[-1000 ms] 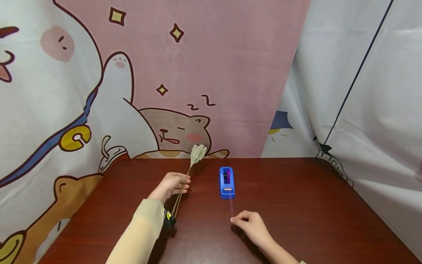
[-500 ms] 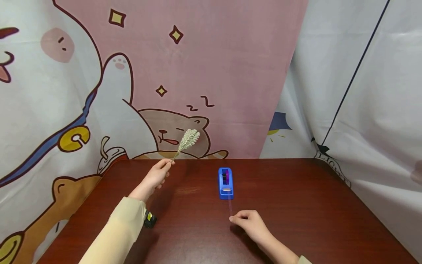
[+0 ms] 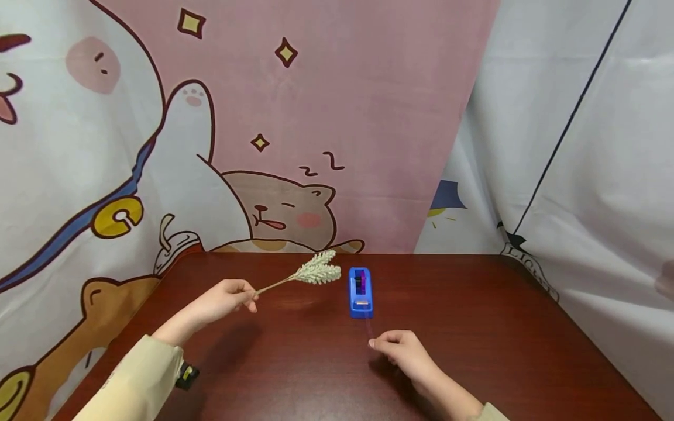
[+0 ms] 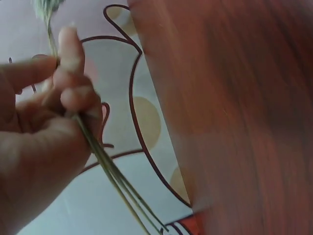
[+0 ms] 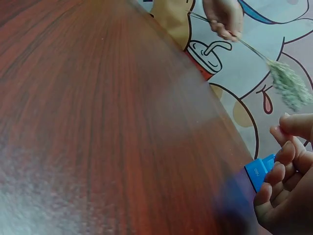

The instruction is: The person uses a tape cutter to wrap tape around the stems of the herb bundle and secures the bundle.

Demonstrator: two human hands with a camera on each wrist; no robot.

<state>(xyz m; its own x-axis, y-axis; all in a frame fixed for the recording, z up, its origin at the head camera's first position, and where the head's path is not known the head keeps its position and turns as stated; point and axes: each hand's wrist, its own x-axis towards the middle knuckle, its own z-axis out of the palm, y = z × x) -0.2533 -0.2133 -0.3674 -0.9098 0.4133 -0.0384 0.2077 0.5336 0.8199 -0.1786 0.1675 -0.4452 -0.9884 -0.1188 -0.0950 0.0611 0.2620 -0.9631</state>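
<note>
In the head view my left hand (image 3: 223,301) grips a small bunch of dried flowers by the stems, above the left part of the table. The pale green fluffy flower heads (image 3: 317,271) point right, towards the blue tape dispenser (image 3: 361,313). Several thin stems (image 4: 113,171) run out below my curled fingers in the left wrist view. My right hand (image 3: 408,355) pinches the free end of a thin, see-through purplish strip of tape (image 3: 370,328) between thumb and forefinger. That strip stretches from the dispenser's cutter towards me. A purple tape roll (image 3: 363,282) sits in the dispenser.
The dark red-brown wooden table (image 3: 474,333) extends under both hands. Behind it hangs a printed curtain (image 3: 379,117) with cartoon animals, and a pale curtain (image 3: 595,146) lines the right side. A small black device (image 3: 186,375) sits at my left wrist.
My left hand has swung left with the dried flowers, which were upright and now lie nearly level, heads pointing right. My right hand stays almost still, pinching the tape.
</note>
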